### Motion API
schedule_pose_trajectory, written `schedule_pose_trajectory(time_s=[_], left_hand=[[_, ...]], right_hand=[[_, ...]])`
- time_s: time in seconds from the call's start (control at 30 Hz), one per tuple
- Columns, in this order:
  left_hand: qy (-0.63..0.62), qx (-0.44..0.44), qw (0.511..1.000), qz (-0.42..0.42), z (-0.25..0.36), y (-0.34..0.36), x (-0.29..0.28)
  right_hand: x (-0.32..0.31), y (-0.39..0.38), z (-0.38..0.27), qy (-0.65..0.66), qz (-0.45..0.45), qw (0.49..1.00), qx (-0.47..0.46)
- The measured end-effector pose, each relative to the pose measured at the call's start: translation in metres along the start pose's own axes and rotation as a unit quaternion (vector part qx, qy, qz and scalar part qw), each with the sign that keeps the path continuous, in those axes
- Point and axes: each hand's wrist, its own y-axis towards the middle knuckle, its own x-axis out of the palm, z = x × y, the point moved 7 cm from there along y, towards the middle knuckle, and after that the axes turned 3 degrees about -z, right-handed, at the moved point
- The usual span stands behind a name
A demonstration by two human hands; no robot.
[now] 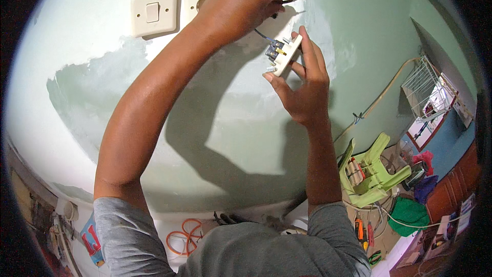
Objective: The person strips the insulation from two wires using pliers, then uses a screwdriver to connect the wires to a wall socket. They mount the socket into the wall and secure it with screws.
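Observation:
High on the wall, my left hand (241, 5) is closed in a pinch on a dark electrical wire (290, 1) with a bare end pointing right. Below it, my right hand (307, 84) grips a cream electrical wall fitting (289, 56) by its edges, tilted. Its back faces left, showing black terminals, brass-coloured metal and screws; the front is hidden. A thin blue wire (263, 35) runs from the terminals up behind my left hand. Left of that hand are a cream wall switch (152, 13) and a round wall socket (199, 3), partly covered by my forearm.
The wall (230, 123) has patchy white and green paint. An orange cord (187, 236) lies low in front. At right are a lime-green plastic stool (371, 174) on its side, hand tools (364, 233), a green cloth (409, 215) and a white wire rack (428, 87).

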Motion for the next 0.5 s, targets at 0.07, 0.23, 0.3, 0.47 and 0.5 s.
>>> schedule_pose_trajectory(time_s=[0.07,0.23,0.3,0.47,0.5], left_hand=[[0.005,0.044,0.999,0.02,0.003,-0.004,-0.003],[0.021,0.126,0.991,-0.044,0.0,-0.027,-0.016],[0.008,0.135,0.988,-0.074,-0.002,-0.035,-0.016],[0.094,0.166,0.976,-0.103,0.012,-0.052,-0.018],[0.107,0.179,0.973,-0.102,0.013,-0.054,-0.019]], right_hand=[[-0.001,0.0,-0.002,-0.009,0.001,1.0,-0.009],[-0.001,-0.001,-0.004,-0.032,0.003,0.999,-0.04],[-0.002,0.001,-0.008,-0.044,-0.012,0.998,-0.04],[-0.005,0.001,-0.004,-0.011,0.0,0.999,-0.031],[-0.005,0.0,-0.002,-0.024,0.004,0.999,-0.03]])
